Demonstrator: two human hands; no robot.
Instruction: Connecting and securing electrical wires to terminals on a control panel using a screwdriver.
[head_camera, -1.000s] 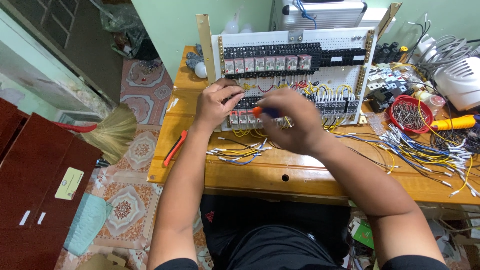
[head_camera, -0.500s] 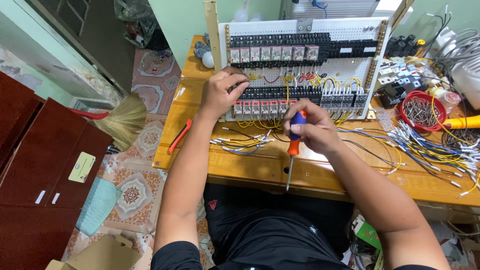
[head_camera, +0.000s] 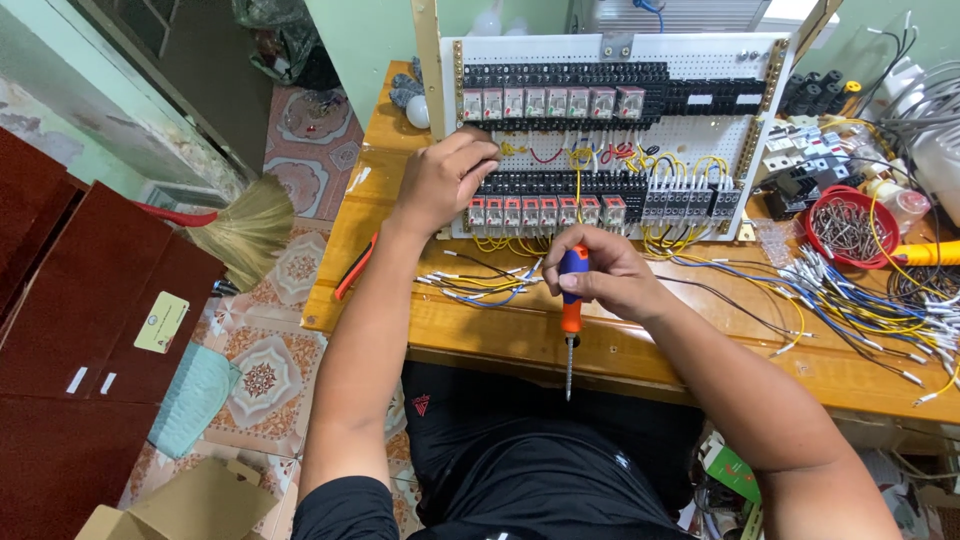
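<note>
Fingers of the right hand (head_camera: 610, 275) are wrapped round the blue-and-orange handle of a screwdriver (head_camera: 571, 310), blade pointing down past the near edge of the wooden table (head_camera: 520, 335). So it's hanging over the person's lap, off the panel. Left hand (head_camera: 445, 180) is loosely curled, fingertips resting on the left side of the upright white wiring panel (head_camera: 610, 130), just above the lower row of red relays (head_camera: 545, 212). Loose wires (head_camera: 480, 285) are lying under the hands, and a red bowl of screws (head_camera: 850, 225) sits far right.
</note>
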